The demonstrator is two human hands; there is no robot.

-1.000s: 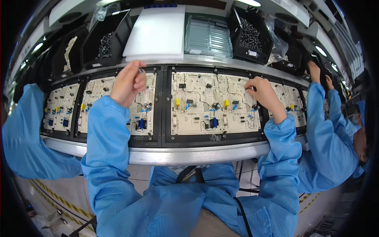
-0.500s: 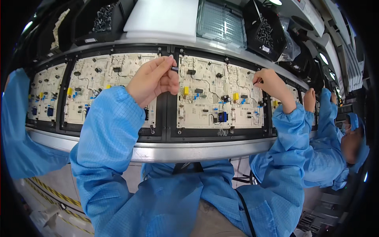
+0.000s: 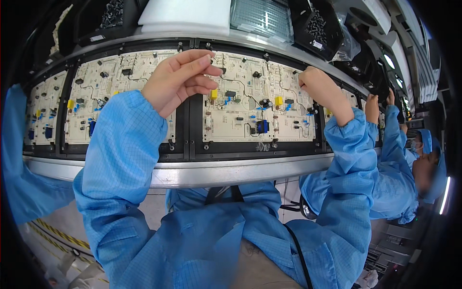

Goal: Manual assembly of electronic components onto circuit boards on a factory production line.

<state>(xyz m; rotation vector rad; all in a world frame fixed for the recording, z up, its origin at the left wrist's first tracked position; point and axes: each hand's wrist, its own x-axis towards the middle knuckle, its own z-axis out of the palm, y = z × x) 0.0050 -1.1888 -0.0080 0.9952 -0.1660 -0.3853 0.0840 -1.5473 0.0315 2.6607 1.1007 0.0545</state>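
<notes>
My left hand (image 3: 182,79) hovers over the gap between two circuit boards, palm turned to the right. Its fingers are apart and I see nothing held in them. My right hand (image 3: 323,90) is at the upper right part of the cream circuit board (image 3: 226,130) in front of me. Its fingertips are pressed together over the board, and whatever they may grip is hidden. That board carries yellow blocks (image 3: 278,101), a blue part (image 3: 262,126), black capacitors and thin black wires. Another cream circuit board (image 3: 159,130) lies partly under my left hand and sleeve.
Black frames (image 3: 192,115) hold the boards in a row behind a metal rail (image 3: 231,174). Beyond stand white foam sheets (image 3: 185,17), a clear tray (image 3: 262,19) and a black bin (image 3: 320,29) of small dark parts. A co-worker (image 3: 399,178) works at the right.
The small black part seen in my left fingers no longer shows, and those fingers have spread. My right hand has closed more tightly at the board. The whole view has shifted slightly.
</notes>
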